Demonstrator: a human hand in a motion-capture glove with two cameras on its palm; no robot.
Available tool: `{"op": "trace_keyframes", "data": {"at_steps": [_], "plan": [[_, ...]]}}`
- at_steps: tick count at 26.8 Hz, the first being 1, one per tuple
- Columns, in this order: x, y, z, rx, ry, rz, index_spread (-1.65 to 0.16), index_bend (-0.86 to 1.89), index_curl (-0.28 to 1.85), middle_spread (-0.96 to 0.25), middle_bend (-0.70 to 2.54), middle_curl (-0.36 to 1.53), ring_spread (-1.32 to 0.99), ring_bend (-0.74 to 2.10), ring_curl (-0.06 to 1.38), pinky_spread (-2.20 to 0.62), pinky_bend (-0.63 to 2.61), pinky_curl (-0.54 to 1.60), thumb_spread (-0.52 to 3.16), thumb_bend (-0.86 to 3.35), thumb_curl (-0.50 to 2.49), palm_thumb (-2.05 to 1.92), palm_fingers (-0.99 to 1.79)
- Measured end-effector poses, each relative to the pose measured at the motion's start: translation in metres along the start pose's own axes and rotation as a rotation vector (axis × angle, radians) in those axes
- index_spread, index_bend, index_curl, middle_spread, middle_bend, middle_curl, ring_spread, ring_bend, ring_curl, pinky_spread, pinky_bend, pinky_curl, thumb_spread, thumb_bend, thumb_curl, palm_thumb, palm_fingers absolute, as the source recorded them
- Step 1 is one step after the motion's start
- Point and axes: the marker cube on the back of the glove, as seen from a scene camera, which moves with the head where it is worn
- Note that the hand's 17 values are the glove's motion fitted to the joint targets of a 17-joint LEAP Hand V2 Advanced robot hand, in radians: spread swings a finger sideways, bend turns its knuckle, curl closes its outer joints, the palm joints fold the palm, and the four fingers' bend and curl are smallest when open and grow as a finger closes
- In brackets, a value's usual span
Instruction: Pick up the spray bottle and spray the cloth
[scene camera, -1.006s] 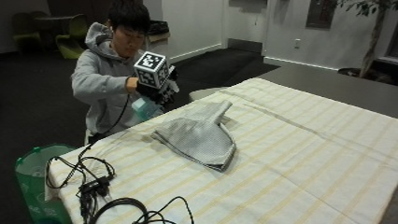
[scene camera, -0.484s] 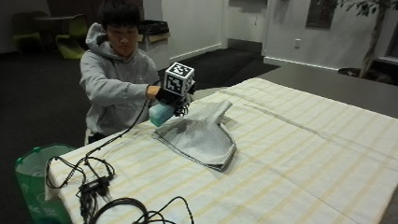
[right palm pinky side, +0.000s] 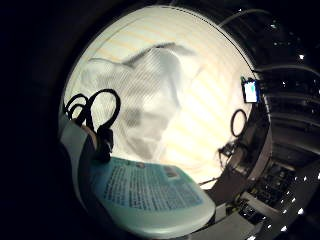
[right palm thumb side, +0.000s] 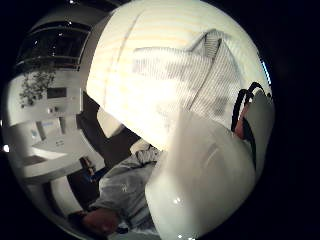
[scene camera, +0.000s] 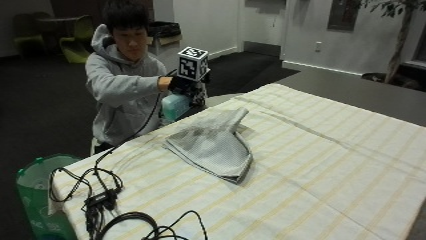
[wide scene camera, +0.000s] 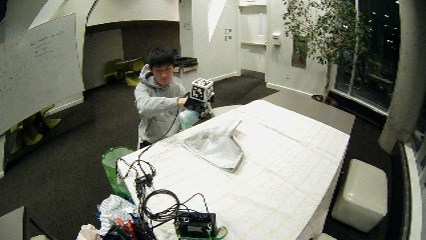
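A person at the table's far edge grips a pale teal spray bottle (scene camera: 174, 106) in the gloved right hand (scene camera: 184, 84), lifted off the table. The bottle hangs just beyond the table's edge, close to the grey checked cloth (scene camera: 210, 143). That cloth lies crumpled on the striped tablecloth (scene camera: 319, 165), one corner sticking up towards the bottle. In the little finger side palm view the bottle's printed label (right palm pinky side: 145, 192) is close to the palm, with the cloth (right palm pinky side: 145, 95) beyond it. The thumb side palm view shows the bottle's white body (right palm thumb side: 205, 185) before the cloth (right palm thumb side: 185, 80).
Black cables and a small box (scene camera: 100, 197) lie on the table's near left corner. A green bin (scene camera: 36, 192) stands beside that corner on the floor. In the wide outside view more gear (wide scene camera: 193, 222) sits at the table's near end.
The gloved hand has carried the bottle from in front of the person's chest towards the table edge and the cloth. The cloth has not moved.
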Motion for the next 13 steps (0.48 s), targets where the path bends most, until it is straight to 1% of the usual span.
{"op": "trace_keyframes", "data": {"at_steps": [7, 13], "plan": [[-0.008, -0.012, 0.040, -0.051, -0.011, 0.018, -0.18, 0.55, 0.58, -0.07, 0.62, 0.52, -0.18, 0.56, 0.46, -0.26, 0.36, 0.42, 0.02, -0.03, 0.73, 0.94, 1.40], [-0.009, -0.016, 0.048, -0.059, -0.029, -0.006, -0.18, 0.55, 0.58, -0.07, 0.62, 0.52, -0.18, 0.57, 0.46, -0.26, 0.36, 0.42, 0.02, -0.03, 0.73, 0.94, 1.40]]}}
